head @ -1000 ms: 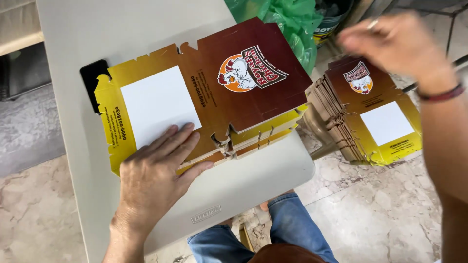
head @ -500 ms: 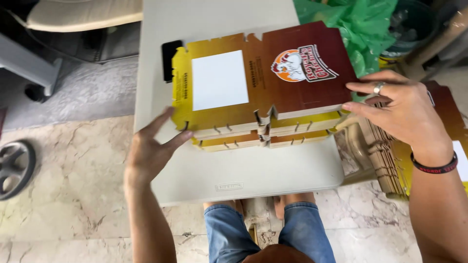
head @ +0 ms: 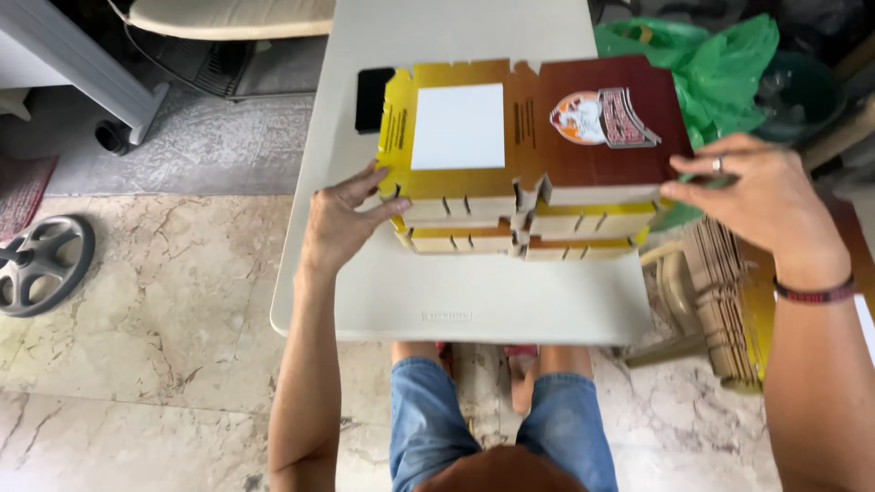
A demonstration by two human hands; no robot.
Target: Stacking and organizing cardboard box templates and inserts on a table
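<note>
A: What are the hands on right now?

B: Both are at the flat cardboard box blank (head: pixel 533 123), the yellow and dark red one lying in the upper middle of the frame on the white surface (head: pixel 474 301). The left hand (head: pixel 339 223) has its fingers spread and pressed against the blank's left edge. The right hand (head: pixel 761 196) pinches the right edge, fingers narrow on the dark red panel.

A: That's a change, isn't it?

B: Yes. Half a second ago the left hand was open and off the cardboard, down at the lower left, and the right hand was only just coming onto the right side. A second ago the right hand was up in the air, away from it. Now the blank is gripped from both ends and sits squarer to the surface's edge.

A: So what does that tell you?

B: I'd judge the blank is being lined up with the ones beneath it (head: pixel 524 239); yellow tabbed edges of two more layers show just below its near edge.

A: Anything else around?

B: A black phone (head: pixel 372 98) touching the blank's upper left corner, a green plastic bag (head: pixel 720 68) at upper right, and a stack of more blanks (head: pixel 729 301) standing on edge at lower right.
</note>
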